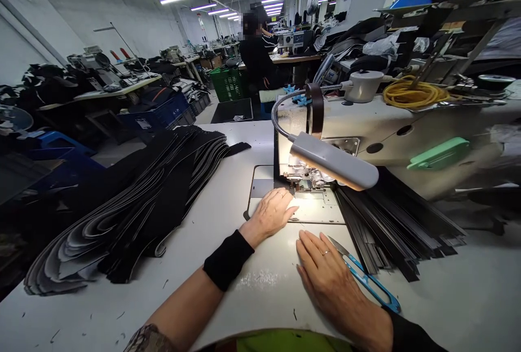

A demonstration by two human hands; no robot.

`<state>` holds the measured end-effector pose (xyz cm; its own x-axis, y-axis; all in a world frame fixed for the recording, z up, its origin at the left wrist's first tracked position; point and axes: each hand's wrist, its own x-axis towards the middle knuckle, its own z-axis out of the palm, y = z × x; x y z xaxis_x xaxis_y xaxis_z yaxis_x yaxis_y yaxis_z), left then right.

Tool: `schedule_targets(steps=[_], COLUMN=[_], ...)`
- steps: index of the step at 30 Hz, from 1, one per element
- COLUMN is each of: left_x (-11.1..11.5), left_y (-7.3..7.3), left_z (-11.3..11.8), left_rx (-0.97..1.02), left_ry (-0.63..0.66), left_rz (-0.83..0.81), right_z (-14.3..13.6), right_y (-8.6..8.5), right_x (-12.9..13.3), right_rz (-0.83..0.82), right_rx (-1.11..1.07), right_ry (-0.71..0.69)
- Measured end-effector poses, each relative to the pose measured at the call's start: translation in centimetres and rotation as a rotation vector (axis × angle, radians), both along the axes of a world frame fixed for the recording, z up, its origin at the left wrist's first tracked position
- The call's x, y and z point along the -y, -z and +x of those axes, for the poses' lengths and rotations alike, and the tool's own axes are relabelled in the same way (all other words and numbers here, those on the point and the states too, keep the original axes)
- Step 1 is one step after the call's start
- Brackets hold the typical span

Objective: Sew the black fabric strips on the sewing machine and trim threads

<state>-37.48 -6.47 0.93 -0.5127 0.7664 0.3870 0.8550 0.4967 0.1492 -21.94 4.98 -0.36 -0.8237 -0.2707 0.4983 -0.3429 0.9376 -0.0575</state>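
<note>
From beside the table, I saw the left hand (274,211) lying palm down, loosely extended and free, on the sewing machine's (378,116) metal plate (315,212), near the lit needle area. The right hand (329,270) rested flat and relaxed on the white table (260,308), beside blue-handled snips (353,263). Black strips (391,222) fanned out rightward.

Sewing machine (366,124): cream, upright, bed plate (319,212) brightly lit | snips (366,274): blue-handled, lying diagonally on white tabletop (268,292)

Hands (273,212) (325,268) near sewing machine (366,119), probably fabric strips (163,194)
</note>
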Motion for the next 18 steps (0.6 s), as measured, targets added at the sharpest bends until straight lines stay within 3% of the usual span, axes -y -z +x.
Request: schedule_targets(steps=[5, 9, 13, 18], left_x=[0.2, 0.6, 1.3, 1.4], left_y=[-0.7, -1.1, -0.6, -0.2], left_z=[-0.7, -1.7, -2.8, -3.1], left_rx=[0.177, 0.265, 0.222, 0.120], left_ry=[-0.061, -0.073, -0.056, -0.129], left_rz=[0.072, 0.062, 0.079, -0.109], right_z=[-0.3, 0.2, 2.5, 4.2], right_y=[-0.1, -1.0, -1.2, 0.0], right_x=[-0.4, -2.4, -4.4, -4.3], right_rz=[-0.006, -0.017, 0.025, 0.089], right_rx=[-0.051, -0.059, -0.015, -0.016], right_ry=[-0.061, -0.090, 0.101, 0.299])
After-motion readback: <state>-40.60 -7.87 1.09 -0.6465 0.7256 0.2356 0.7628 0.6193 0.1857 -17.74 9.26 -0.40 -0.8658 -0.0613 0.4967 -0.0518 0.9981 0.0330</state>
